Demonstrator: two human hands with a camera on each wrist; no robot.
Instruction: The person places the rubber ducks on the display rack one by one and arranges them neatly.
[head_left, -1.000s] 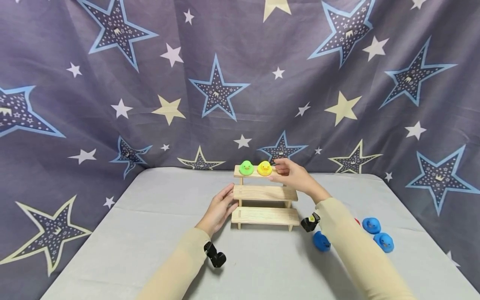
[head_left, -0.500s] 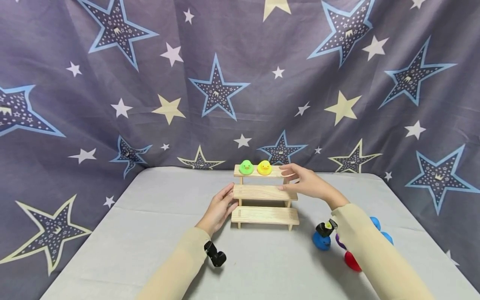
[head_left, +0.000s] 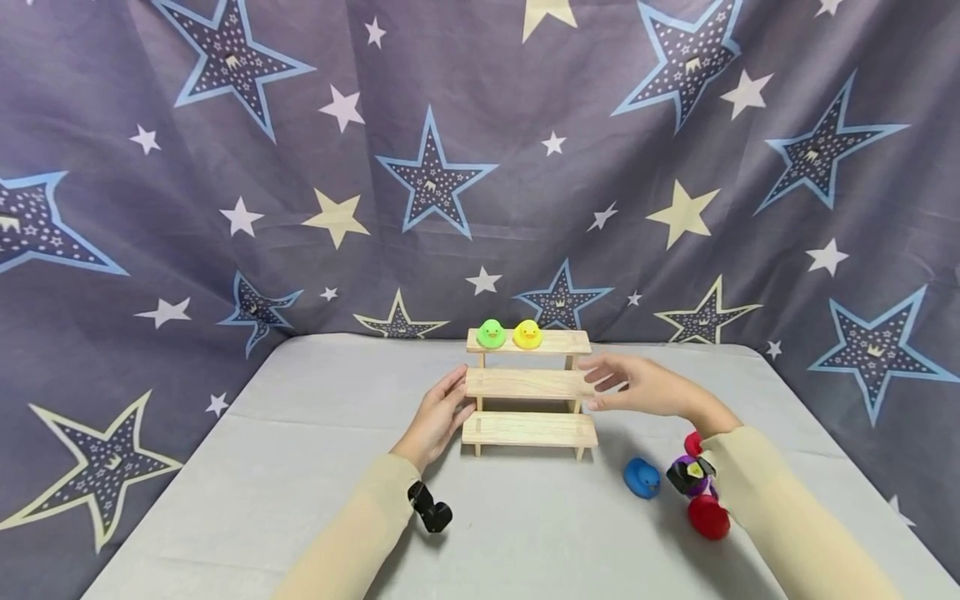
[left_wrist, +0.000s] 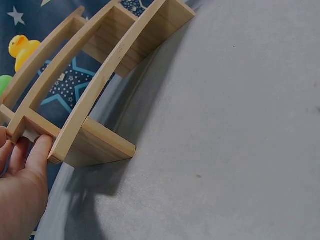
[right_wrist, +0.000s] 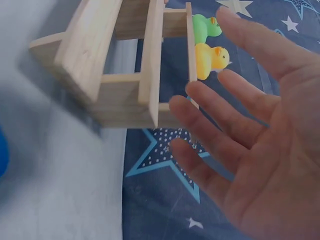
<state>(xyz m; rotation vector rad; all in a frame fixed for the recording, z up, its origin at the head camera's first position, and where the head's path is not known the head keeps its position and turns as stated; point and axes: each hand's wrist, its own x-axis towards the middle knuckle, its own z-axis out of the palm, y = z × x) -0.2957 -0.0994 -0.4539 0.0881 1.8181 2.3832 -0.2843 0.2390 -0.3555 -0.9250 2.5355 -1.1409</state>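
A three-tier wooden display stand (head_left: 529, 429) stands at mid-table. On its top shelf sit a green rubber duck (head_left: 491, 334) and, to its right, a yellow rubber duck (head_left: 527, 335). My left hand (head_left: 435, 421) holds the stand's left side at the middle shelf, its fingertips tucked around the upright (left_wrist: 30, 125) in the left wrist view. Off the stand's right end is my right hand (head_left: 637, 385), fingers spread and loosely bent, with nothing in it; the right wrist view shows the bare palm (right_wrist: 280, 165).
To the right of the stand lies a blue duck (head_left: 642, 478). Beyond it are red things (head_left: 708, 517) and something purple, partly covered by the right sleeve (head_left: 780, 500) and wrist camera (head_left: 690, 475). A starry cloth (head_left: 420, 275) hangs behind the table.
My right hand has drawn back from beside the yellow duck, moving right and down past the stand's end. The left hand and both ducks on the shelf stay put.
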